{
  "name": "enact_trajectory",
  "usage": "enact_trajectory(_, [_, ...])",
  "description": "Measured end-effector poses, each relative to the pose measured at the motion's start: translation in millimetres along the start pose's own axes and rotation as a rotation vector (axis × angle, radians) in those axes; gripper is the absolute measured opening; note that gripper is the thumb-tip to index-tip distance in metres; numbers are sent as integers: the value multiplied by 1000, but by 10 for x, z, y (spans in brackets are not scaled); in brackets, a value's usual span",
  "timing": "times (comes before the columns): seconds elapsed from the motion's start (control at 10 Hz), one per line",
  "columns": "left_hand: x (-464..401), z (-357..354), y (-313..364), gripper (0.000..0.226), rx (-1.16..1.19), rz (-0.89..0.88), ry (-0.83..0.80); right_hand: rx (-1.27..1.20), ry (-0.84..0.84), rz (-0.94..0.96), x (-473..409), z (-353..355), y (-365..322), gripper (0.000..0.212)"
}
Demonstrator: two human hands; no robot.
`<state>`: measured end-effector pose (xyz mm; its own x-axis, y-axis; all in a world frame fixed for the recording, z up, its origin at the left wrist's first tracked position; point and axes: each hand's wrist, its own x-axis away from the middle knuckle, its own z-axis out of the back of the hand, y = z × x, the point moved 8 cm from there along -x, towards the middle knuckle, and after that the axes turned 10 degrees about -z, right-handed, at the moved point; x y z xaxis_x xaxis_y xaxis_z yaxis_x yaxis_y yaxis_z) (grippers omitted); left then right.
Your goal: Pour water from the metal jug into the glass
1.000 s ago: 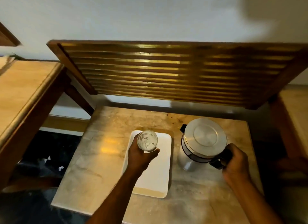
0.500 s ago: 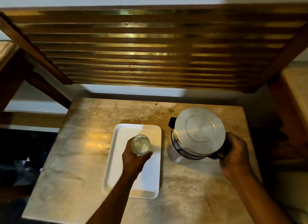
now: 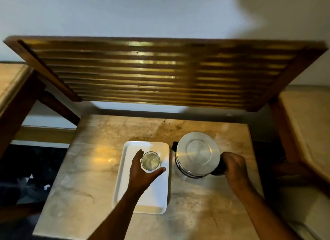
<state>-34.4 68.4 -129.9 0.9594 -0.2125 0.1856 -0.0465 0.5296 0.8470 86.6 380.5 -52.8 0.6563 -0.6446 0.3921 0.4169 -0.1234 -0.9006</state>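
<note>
A clear glass (image 3: 150,160) stands upright on the white rectangular tray (image 3: 161,202), in its far half. My left hand (image 3: 142,173) lies just behind it with the fingers spread. The index finger curves along the glass's left side and the thumb points right below it, not clasping it. The metal jug (image 3: 197,154), seen from above with its round lid shut, stands on the stone table (image 3: 85,177) right of the tray. Its black spout points left toward the tray. My right hand (image 3: 234,168) is closed around the jug's black handle on its right side.
A slatted wooden panel (image 3: 160,73) overhangs the far part of the table. Wooden furniture with pale tops stands at the left (image 3: 10,82) and right (image 3: 307,125). A dark floor (image 3: 26,177) lies beside the table's left edge.
My left hand set the glass down onto the tray and loosened its grasp, its fingers now spread. My right hand stays on the jug handle. The camera view shifted.
</note>
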Motion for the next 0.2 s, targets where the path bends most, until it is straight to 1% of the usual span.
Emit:
enact_trajectory(0.1, [-22, 266, 487, 123, -52, -61, -34, 260, 12, -3, -43, 68, -157, 27])
enact_trajectory(0.2, [-98, 628, 1175, 114, -173, -212, -63, 519, 9, 3, 90, 79, -443, 11])
